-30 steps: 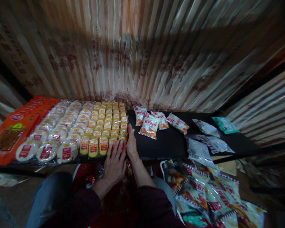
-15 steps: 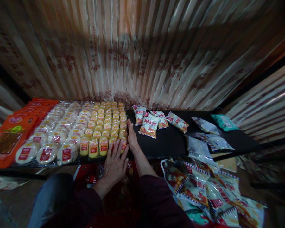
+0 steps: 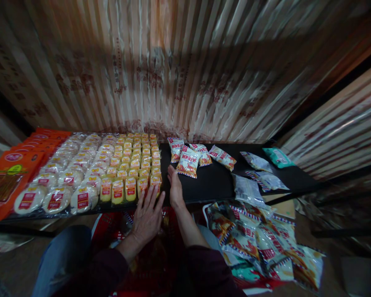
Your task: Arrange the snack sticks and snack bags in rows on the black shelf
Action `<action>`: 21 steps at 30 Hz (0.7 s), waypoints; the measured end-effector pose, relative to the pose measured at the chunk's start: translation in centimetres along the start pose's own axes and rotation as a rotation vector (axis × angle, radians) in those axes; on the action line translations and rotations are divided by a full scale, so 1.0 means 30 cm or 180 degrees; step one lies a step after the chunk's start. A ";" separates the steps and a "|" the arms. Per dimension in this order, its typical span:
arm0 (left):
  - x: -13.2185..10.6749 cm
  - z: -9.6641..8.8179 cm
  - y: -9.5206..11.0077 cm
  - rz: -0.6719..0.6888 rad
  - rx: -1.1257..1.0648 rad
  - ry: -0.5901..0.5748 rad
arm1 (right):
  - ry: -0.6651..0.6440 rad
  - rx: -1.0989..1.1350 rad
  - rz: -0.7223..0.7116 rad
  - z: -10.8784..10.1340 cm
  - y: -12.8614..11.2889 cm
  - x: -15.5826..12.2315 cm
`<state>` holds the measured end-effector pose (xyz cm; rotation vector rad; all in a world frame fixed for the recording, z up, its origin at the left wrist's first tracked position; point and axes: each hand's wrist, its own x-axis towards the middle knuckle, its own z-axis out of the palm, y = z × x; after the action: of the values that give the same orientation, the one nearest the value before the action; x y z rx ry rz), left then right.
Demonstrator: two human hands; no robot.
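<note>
Rows of small yellow wrapped cakes (image 3: 130, 189) stand on a black shelf (image 3: 200, 187). My left hand (image 3: 146, 218) is open, its spread fingertips at the front faces of the rightmost cakes; whether they press on them I cannot tell. Just right of the last row, my right hand (image 3: 175, 187) is held on edge with its fingers stretched out and nothing in it. A small gap shows between it and the cakes. Beyond it on the shelf lie several white and orange snack bags (image 3: 188, 161).
Round white packaged cakes (image 3: 84, 200) and orange packets (image 3: 10, 181) fill the shelf's left. Silvery bags (image 3: 250, 190) and a green bag (image 3: 278, 157) lie at its right. Below, a heap of snack bags (image 3: 250, 239) and a red basket (image 3: 106, 222) sit before plastic-covered walls (image 3: 173, 74).
My right hand has come away from the side of the yellow cakes, slightly to the right and toward me. My left hand has slid back a little. The view has shifted slightly.
</note>
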<state>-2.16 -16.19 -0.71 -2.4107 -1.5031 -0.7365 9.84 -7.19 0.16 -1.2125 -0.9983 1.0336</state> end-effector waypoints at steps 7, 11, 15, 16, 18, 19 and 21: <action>0.000 -0.042 0.075 0.0083 -0.0291 0.0076 | 0.0247 -0.1072 -0.0581 -0.047 -0.029 -0.004; 0.079 -0.062 0.114 -0.0218 -0.0794 0.0118 | 0.0637 -0.2190 -0.1367 -0.123 -0.045 0.020; 0.207 -0.031 0.176 -0.0783 -0.1384 0.0100 | 0.0581 -0.3213 -0.1562 -0.185 -0.045 0.068; 0.248 -0.016 0.193 -0.0893 -0.1436 0.0101 | 0.0471 -0.3414 -0.1562 -0.194 -0.045 0.085; 0.338 0.019 0.225 -0.0965 -0.1420 0.0122 | 0.0231 -0.3735 -0.1573 -0.206 -0.042 0.120; 0.384 0.040 0.236 -0.0957 -0.1409 0.0119 | 0.0140 -0.3846 -0.1585 -0.209 -0.041 0.136; 0.471 0.084 0.244 -0.0838 -0.1317 -0.0025 | 0.0070 -0.3973 -0.1591 -0.214 -0.038 0.163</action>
<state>10.12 -7.45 5.01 -2.5165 -1.8492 -1.2000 17.32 -4.00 0.93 -1.7636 -1.9071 -0.1142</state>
